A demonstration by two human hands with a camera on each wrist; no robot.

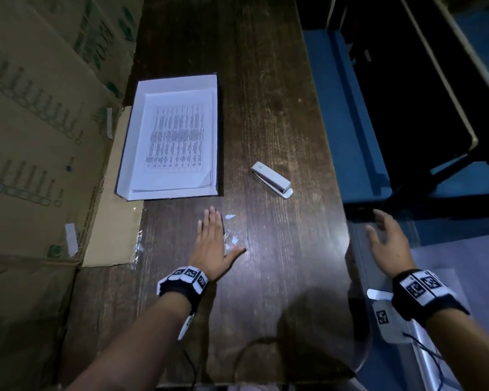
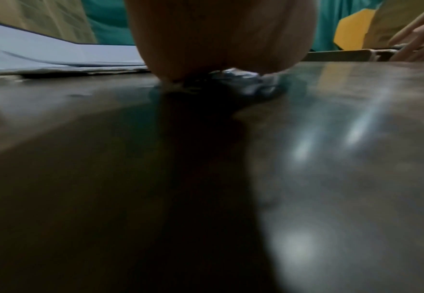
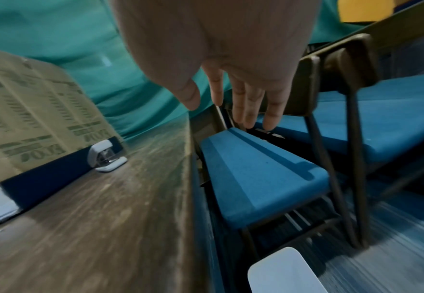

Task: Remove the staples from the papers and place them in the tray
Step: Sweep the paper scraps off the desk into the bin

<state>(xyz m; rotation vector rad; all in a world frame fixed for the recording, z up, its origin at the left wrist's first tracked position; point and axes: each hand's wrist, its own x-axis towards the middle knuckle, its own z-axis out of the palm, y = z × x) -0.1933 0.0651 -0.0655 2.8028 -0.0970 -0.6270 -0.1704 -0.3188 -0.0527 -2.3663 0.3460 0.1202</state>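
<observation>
White printed papers (image 1: 175, 142) lie inside the shallow white tray (image 1: 130, 153) on the dark wooden counter (image 1: 266, 108), well beyond both hands. The left hand (image 1: 213, 244) rests flat, fingers straight, on small torn paper scraps (image 1: 232, 238) near the tray's front edge. The right hand (image 1: 387, 241) hovers past the counter's right edge, fingers spread and holding nothing. A white stapler (image 1: 271, 179) lies between tray and right hand.

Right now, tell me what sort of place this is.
Probably an office storeroom or back office: printed cardboard cartons stacked beside a dark wooden desk, a white stapler and a tray of printed papers on it, blue padded chairs alongside.
</observation>
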